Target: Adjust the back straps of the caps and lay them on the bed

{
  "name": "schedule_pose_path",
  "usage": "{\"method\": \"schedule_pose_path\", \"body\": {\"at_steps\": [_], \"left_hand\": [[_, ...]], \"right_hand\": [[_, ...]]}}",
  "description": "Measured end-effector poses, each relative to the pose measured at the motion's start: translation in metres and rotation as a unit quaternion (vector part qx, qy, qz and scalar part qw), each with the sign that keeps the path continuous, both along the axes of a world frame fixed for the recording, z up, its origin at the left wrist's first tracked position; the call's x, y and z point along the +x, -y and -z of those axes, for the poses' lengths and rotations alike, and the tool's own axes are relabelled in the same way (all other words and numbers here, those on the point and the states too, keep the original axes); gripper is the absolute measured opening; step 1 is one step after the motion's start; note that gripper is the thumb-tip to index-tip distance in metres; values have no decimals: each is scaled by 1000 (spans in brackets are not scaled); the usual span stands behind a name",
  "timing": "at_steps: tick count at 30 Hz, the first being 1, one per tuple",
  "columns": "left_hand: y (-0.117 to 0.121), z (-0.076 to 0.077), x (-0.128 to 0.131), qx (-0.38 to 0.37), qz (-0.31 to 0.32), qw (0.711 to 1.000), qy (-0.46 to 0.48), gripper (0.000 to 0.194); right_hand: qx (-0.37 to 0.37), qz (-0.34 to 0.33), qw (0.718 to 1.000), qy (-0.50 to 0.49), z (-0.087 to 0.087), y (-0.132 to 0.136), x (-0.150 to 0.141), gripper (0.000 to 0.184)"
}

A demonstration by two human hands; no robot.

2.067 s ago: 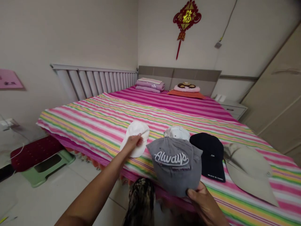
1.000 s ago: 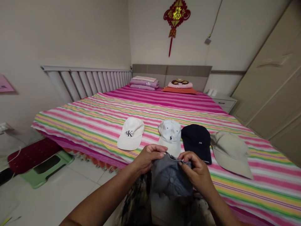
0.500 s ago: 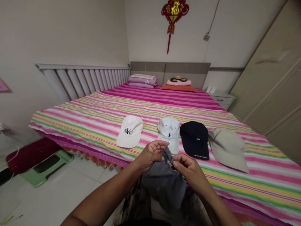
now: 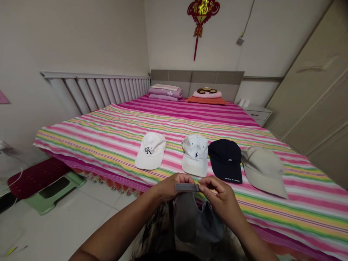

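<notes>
A dark grey cap [image 4: 194,217] hangs in front of my lap, its back strap [image 4: 187,187] stretched sideways between my hands. My left hand [image 4: 172,185] is closed on the strap's left part, fingers curled behind it. My right hand [image 4: 216,192] pinches the strap's right end between thumb and forefinger. The cap's body droops below the strap, and its lower part is dim. Just beyond my hands lie a white cap with CK letters [image 4: 153,150], a pale cap with a small rider logo [image 4: 195,154], a navy cap [image 4: 224,159] and a beige cap [image 4: 265,168].
The caps lie on a bed with a striped cover [image 4: 95,134]. Folded bedding [image 4: 165,93] and a pillow pile [image 4: 207,95] sit by the headboard [image 4: 179,76]. On the left floor stands a green stool [image 4: 51,203]. A wardrobe [image 4: 315,94] borders the right side.
The strap, which stuck up at an angle between my fingers, now lies level and straight. Both hands have moved slightly lower, and the rider-logo cap's brim shows fully.
</notes>
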State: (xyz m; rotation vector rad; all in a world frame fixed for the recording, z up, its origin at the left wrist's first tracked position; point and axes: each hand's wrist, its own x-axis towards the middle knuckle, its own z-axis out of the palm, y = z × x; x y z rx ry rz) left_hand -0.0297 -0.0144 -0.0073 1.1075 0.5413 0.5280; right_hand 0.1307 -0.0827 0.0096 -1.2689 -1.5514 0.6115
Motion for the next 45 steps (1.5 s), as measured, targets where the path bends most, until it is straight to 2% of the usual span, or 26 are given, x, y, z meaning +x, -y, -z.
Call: {"method": "schedule_pose_path", "body": {"at_steps": [2,4,7,10,13,17,19,21,23,25,26,29,32,34,35,37,39,40,42,45], "left_hand": [[1,-1,0,18,-4,1000,-4,31],[2,0,0,31,-2,999,-10,30],[3,2,1,27,-6,1000,-1,30],[2,2,1,51,-27,998,-9,29],[3,-2,2,150,-37,987,-51,27],[7,-8,6,328,-71,934,-118,16],[9,-10,7,379,-85,913,-126,13],[10,-9,9,400,-91,905,-116,12],[11,-8,10,401,-92,906,-98,13],[11,-7,10,392,-96,910,-94,12],[10,-6,10,385,-100,912,-98,11],[10,-5,11,376,-109,913,-112,9],[10,-5,12,396,-95,907,-110,9],[11,-5,13,401,-85,906,-104,9],[12,-4,13,396,-87,908,-101,9],[12,-4,12,372,-96,918,-97,10],[11,-3,11,334,-101,932,-98,11],[11,-3,11,311,-96,940,-98,12],[10,-3,11,271,-79,955,-88,15],[9,-1,13,251,-65,963,-76,16]], "right_hand": [[89,22,989,113,-2,3,1,10],[149,11,966,209,-4,7,1,15],[190,-10,929,316,-5,10,-1,24],[196,17,912,360,-5,11,-2,23],[173,32,906,385,-7,12,-3,20],[148,42,888,434,-8,15,-2,19],[145,52,895,419,-7,14,-1,20],[104,50,936,332,-5,11,2,20],[13,27,982,188,-3,7,5,22],[-65,17,995,69,-1,4,6,27],[-70,27,996,43,0,4,6,27],[25,49,993,101,1,7,4,21],[104,10,972,212,1,9,3,19],[104,20,968,228,1,8,5,19],[85,41,974,204,1,6,7,19],[29,82,990,107,1,4,11,22],[-4,95,995,38,0,4,14,24],[2,84,996,42,-1,5,14,24],[50,39,991,122,-2,8,12,21],[121,-7,962,245,-1,12,5,24]]}}
